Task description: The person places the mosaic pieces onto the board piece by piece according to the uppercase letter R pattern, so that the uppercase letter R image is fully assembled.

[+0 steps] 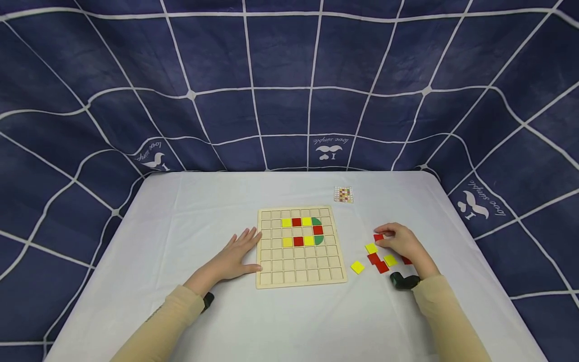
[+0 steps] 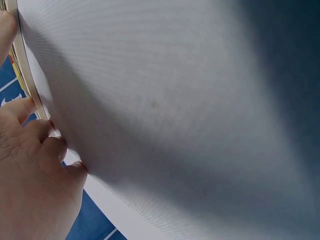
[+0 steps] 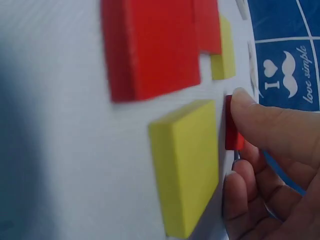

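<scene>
Here's the right hand, out toward the table's right edge, thumb and fingers closed in a pinch on a red tile; whether that tile is clear of the cloth, I can't tell. Just nearer the table's front edge lie the loose ones: three yellow tiles and two red ones in a loose scatter, plus another bit of red half hidden by the wrist. Over on the other side, the left hand lies with fingers and thumb spread, fingertips touching the left edge of the wooden grid board, grasping nothing. The board sits around mid-table, well apart from both side edges, and there's colour on it: two rows of yellow and red, each ending in a rounded green piece, one red square between those two. And by the far edge, a small patterned card!
</scene>
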`<state>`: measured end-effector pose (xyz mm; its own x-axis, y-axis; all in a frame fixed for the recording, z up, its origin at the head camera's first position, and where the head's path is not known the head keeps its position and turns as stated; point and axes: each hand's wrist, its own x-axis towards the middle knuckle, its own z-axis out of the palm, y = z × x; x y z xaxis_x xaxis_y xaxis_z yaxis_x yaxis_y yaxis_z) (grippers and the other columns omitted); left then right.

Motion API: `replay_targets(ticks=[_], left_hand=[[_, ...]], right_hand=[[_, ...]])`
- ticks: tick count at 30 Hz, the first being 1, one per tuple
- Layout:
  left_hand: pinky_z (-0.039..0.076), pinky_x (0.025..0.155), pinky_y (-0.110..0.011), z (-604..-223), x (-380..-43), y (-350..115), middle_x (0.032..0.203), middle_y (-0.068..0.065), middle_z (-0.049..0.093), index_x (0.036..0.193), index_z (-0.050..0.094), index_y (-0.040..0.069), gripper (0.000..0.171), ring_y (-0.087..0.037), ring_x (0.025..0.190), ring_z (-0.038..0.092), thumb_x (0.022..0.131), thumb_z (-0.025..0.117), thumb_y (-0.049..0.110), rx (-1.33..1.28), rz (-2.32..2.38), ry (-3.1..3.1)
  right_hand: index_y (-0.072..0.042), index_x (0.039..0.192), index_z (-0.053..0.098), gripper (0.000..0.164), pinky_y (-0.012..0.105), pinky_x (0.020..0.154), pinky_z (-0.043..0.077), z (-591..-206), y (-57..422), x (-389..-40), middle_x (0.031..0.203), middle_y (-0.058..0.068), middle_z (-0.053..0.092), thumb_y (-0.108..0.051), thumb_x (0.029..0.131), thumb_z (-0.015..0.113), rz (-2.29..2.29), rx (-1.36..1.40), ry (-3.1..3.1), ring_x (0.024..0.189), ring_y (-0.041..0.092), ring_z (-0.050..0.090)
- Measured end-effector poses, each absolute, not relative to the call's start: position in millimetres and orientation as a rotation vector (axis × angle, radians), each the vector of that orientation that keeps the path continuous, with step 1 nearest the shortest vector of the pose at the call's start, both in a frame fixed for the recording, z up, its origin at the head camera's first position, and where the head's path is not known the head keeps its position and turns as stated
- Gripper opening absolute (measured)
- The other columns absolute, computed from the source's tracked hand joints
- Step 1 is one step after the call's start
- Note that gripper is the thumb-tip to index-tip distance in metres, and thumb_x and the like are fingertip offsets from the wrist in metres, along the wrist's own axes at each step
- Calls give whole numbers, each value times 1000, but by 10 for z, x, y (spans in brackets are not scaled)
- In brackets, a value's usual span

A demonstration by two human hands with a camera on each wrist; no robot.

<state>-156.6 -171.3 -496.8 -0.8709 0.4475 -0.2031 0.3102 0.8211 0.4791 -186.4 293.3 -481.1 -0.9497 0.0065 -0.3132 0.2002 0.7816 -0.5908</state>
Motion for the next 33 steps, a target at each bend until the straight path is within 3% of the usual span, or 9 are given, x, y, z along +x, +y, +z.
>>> replay_targets(ticks=[5, 11, 20, 27, 33], left_hand=[[6, 124, -56, -4996, -1569, -1715, 165, -12, 15, 157, 24, 13, 96, -34, 154, 8, 84, 71, 53, 556, 624, 2699], [5, 124, -57, -4986, -1568, -1723, 165, -13, 14, 157, 24, 12, 95, -35, 154, 7, 85, 71, 52, 560, 638, 2689], [6, 124, -57, -4964, -1558, -1717, 165, -14, 16, 157, 25, 10, 95, -35, 153, 9, 85, 71, 50, 564, 651, 2695], [6, 124, -57, -4969, -1567, -1715, 165, -13, 15, 157, 25, 11, 95, -35, 154, 8, 85, 71, 50, 562, 646, 2691], [6, 124, -56, -4965, -1571, -1711, 165, -13, 14, 157, 24, 11, 95, -34, 154, 7, 85, 71, 50, 570, 649, 2684]], right_hand=[[-4, 115, 67, 32, 31, 76, 48, -4848, 2928, -1871, 98, 13, 61, -18, 87, 75, -918, 135, 2704, 88, 26, 52], [-6, 110, 68, 28, 25, 70, 45, -4812, 2897, -1903, 89, 8, 61, -18, 87, 76, -933, 112, 2704, 80, 21, 53], [-3, 105, 69, 27, 20, 71, 52, -4660, 2530, -2017, 93, 9, 72, -16, 85, 78, -1177, 55, 2716, 77, 17, 64], [-5, 101, 73, 21, 30, 75, 59, -4675, 1948, -2121, 94, 8, 76, -13, 83, 80, -1432, -24, 2597, 79, 13, 71], [-9, 104, 74, 21, 26, 77, 59, -4716, 1497, -2196, 98, 7, 76, -14, 84, 79, -1456, -117, 2555, 86, 14, 72]])
